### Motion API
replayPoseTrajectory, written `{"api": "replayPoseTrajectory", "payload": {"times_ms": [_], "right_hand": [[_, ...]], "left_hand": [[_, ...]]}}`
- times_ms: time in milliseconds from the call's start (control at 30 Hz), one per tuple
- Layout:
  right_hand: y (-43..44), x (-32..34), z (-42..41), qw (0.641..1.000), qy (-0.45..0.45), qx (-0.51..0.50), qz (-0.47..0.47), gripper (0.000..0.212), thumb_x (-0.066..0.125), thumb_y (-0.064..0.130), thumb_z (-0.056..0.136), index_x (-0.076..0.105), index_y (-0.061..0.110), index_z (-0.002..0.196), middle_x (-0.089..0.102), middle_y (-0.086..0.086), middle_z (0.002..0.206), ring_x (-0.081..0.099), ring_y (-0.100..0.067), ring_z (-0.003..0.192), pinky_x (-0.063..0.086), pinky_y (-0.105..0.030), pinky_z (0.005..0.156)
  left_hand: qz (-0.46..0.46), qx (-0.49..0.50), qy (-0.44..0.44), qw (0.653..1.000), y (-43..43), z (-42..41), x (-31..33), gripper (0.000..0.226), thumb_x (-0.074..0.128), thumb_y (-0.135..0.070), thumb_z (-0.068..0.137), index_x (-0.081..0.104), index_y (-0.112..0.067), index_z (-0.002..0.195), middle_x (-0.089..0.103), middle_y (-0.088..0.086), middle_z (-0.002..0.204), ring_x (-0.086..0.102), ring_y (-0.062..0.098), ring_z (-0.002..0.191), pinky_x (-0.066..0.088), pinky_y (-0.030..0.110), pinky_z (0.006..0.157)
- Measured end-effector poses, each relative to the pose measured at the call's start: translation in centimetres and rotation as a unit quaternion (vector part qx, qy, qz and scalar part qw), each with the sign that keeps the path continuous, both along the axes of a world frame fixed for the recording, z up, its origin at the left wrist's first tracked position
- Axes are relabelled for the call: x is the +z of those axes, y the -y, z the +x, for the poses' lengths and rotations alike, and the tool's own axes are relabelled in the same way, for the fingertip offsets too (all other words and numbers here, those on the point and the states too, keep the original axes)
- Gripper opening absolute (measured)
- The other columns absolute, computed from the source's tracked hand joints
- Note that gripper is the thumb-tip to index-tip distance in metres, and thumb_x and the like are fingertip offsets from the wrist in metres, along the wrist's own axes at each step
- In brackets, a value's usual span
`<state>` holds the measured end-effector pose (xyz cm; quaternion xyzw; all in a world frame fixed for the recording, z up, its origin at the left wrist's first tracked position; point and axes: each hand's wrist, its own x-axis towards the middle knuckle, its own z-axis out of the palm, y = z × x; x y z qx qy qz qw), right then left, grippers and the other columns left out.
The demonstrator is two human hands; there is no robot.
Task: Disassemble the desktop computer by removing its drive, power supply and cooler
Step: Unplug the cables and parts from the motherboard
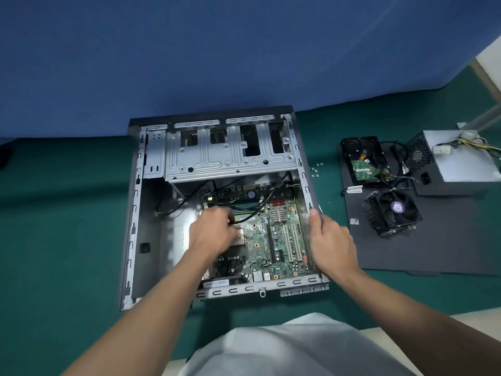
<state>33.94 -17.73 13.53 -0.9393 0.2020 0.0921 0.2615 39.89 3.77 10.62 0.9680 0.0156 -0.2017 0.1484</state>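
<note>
Left hand (214, 232) curled over the motherboard (273, 234), grasp hidden; right hand (330, 242) clamped the case wall (303, 169), cooler (393, 213) lying farther right.

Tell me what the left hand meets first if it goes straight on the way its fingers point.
Probably the black cable just beyond the left hand, with the memory sticks behind it. Depth is unclear; it may already touch the cable.

A makeshift repair bench is indicated: green cloth (67, 213) is spread under an opened case (151, 232), a blue backdrop (189, 50) is hung behind, and drive (364, 161), power supply (461, 161) and cooler (393, 213) are laid on a mat (406, 253).
</note>
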Motion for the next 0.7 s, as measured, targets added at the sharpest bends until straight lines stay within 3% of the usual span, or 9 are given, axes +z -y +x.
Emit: {"api": "replayPoseTrajectory", "payload": {"times_ms": [167, 300, 367, 433, 500, 600, 700], "right_hand": [[0.0, -0.2, -0.1, 1.000, 0.002, 0.001, 0.013, 0.061, 0.013, 0.053, 0.099, 0.058, 0.015, 0.085, 0.063, -0.009, 0.082, 0.056, -0.033, 0.082, 0.044, -0.041, 0.073], [0.1, -0.2, -0.2, 0.999, -0.015, -0.001, 0.034, 0.061, 0.012, 0.054, 0.098, 0.059, 0.014, 0.092, 0.062, -0.009, 0.088, 0.054, -0.032, 0.085, 0.038, -0.040, 0.073], [0.2, 0.0, 0.2, 0.998, -0.030, -0.012, 0.057, 0.058, 0.015, 0.054, 0.098, 0.057, 0.015, 0.104, 0.063, -0.009, 0.098, 0.053, -0.029, 0.091, 0.039, -0.041, 0.079], [0.3, 0.4, 1.5, 0.996, -0.028, -0.025, 0.084, 0.058, 0.018, 0.056, 0.098, 0.050, 0.017, 0.124, 0.061, -0.008, 0.111, 0.054, -0.027, 0.100, 0.039, -0.043, 0.085], [0.0, 0.6, 3.8, 0.996, -0.017, -0.031, 0.086, 0.062, 0.016, 0.059, 0.097, 0.045, 0.016, 0.132, 0.059, -0.006, 0.113, 0.052, -0.027, 0.103, 0.038, -0.044, 0.087], [-0.8, 0.4, 6.7, 0.999, -0.020, -0.015, 0.034, 0.057, 0.012, 0.058, 0.098, 0.043, 0.014, 0.115, 0.056, -0.007, 0.100, 0.050, -0.028, 0.090, 0.039, -0.043, 0.080], [-1.2, -0.4, 7.5, 1.000, -0.010, -0.015, -0.006, 0.047, 0.013, 0.055, 0.099, 0.037, 0.016, 0.096, 0.048, -0.005, 0.077, 0.048, -0.033, 0.079, 0.040, -0.045, 0.075]], "left_hand": [[-0.052, -0.096, -0.109, 0.988, 3.2, -1.6, -0.7, 0.010, 0.068, -0.023, 0.088, 0.063, -0.016, 0.093, 0.052, -0.004, 0.095, 0.054, 0.011, 0.079, 0.041, 0.017, 0.056], [-0.063, -0.223, -0.142, 0.962, 5.7, -2.8, -0.9, 0.013, 0.065, -0.009, 0.088, 0.063, -0.014, 0.100, 0.056, -0.001, 0.096, 0.057, 0.018, 0.091, 0.044, 0.023, 0.074], [-0.044, -0.254, -0.136, 0.957, 6.0, -2.7, -1.1, 0.017, 0.062, -0.005, 0.089, 0.061, -0.014, 0.103, 0.054, -0.001, 0.094, 0.054, 0.018, 0.092, 0.047, 0.032, 0.091], [-0.036, -0.253, -0.141, 0.957, 5.9, -2.0, -1.1, 0.022, 0.061, -0.005, 0.090, 0.060, -0.014, 0.110, 0.053, -0.001, 0.094, 0.050, 0.017, 0.089, 0.046, 0.035, 0.098], [-0.042, -0.236, -0.131, 0.962, 5.6, -0.7, -0.8, 0.025, 0.061, -0.004, 0.089, 0.059, -0.013, 0.112, 0.055, 0.001, 0.097, 0.052, 0.017, 0.089, 0.050, 0.035, 0.094], [-0.112, -0.152, -0.102, 0.977, 5.7, 1.3, -0.3, 0.026, 0.057, -0.004, 0.091, 0.062, -0.012, 0.116, 0.065, 0.007, 0.106, 0.064, 0.021, 0.090, 0.056, 0.037, 0.085], [-0.199, -0.045, -0.045, 0.978, 6.5, 3.4, -0.2, 0.027, 0.058, -0.013, 0.096, 0.063, -0.013, 0.123, 0.068, 0.009, 0.117, 0.067, 0.023, 0.095, 0.054, 0.040, 0.091]]}}
